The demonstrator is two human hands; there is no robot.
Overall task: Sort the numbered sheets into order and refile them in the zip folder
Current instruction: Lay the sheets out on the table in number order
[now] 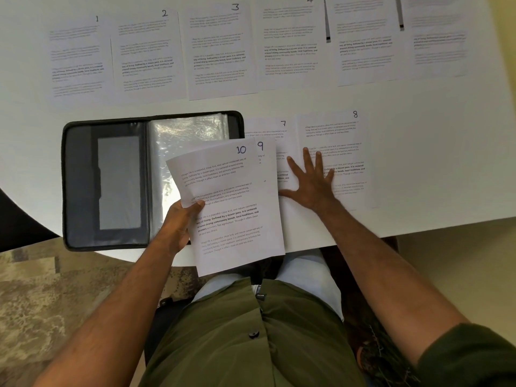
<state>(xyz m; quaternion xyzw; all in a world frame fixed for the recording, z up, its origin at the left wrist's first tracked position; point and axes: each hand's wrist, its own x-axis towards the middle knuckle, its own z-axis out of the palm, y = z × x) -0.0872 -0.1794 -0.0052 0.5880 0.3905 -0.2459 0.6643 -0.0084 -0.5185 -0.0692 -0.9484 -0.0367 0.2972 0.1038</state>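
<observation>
The black zip folder (83, 185) lies open on the white table, its clear sleeves (178, 135) on the right half. My left hand (181, 219) grips sheet 10 (231, 208) by its left edge, with sheet 9 (265, 152) just behind it. My right hand (310, 182) presses flat with spread fingers on sheets 7 (268, 129) and 8 (335, 132), which lie side by side. Along the far edge, sheets 1 (78, 57), 2 (145, 54), 3 (217, 48) and 4 (290, 40) lie in a row. To their right lie two more sheets (363, 46) whose numbers are out of view.
The table's near edge (418, 227) runs just past my right forearm. Two thin dark rods (327, 20) cross the far sheets. A patterned rug (55, 289) covers the floor at left. My lap sits below the held sheets.
</observation>
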